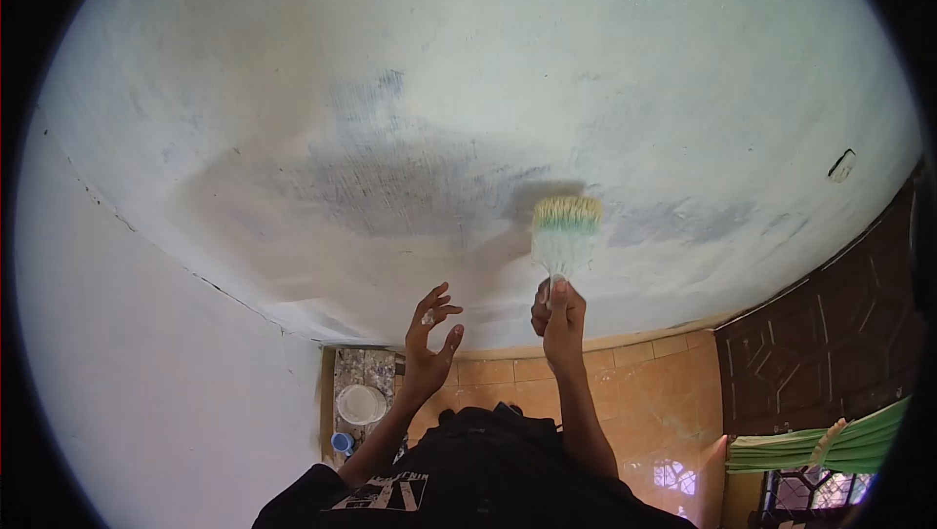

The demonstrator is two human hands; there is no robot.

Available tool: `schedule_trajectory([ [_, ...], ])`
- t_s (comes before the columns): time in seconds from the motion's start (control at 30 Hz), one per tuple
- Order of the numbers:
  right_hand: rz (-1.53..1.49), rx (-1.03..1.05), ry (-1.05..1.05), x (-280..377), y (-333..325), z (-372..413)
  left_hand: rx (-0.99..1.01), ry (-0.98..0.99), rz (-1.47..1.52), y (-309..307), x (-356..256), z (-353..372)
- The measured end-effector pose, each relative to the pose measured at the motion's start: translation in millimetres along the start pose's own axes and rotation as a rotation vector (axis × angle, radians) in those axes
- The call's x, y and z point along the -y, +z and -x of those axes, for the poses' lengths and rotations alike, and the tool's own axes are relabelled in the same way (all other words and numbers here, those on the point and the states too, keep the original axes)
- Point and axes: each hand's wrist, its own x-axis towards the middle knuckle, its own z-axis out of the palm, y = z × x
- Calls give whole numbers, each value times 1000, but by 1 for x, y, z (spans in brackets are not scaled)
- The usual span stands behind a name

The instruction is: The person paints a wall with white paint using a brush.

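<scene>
Currently | right hand clenched round brush against wall | left hand spread, empty | risk: overloaded brush could drip onto tiles

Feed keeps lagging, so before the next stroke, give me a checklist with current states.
1. Grip: right hand closed on the brush handle: ok.
2. bristles against the wall: ok.
3. Coverage: grey patch left of the brush shows through: not ok.
4. left hand open, holding nothing: ok.
5. Paint left in the bristles: cannot tell.
6. white tub below, upright: ok.
</scene>
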Motion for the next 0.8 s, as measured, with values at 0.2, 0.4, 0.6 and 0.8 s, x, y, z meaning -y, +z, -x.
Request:
schedule_trajectory([
  [0.2,163,110,-110,64,52,-52,57,107,-162,11,-3,-10],
  [0.4,225,70,16,-69,7,-12,30,74,-160,11,-1,-10],
  [0.6,119,103,22,1,24,-6,-14,45,-72,13,12,-12],
  [0.8,196,109,-124,19,27,-53,35,116,-164,23,0,-20],
])
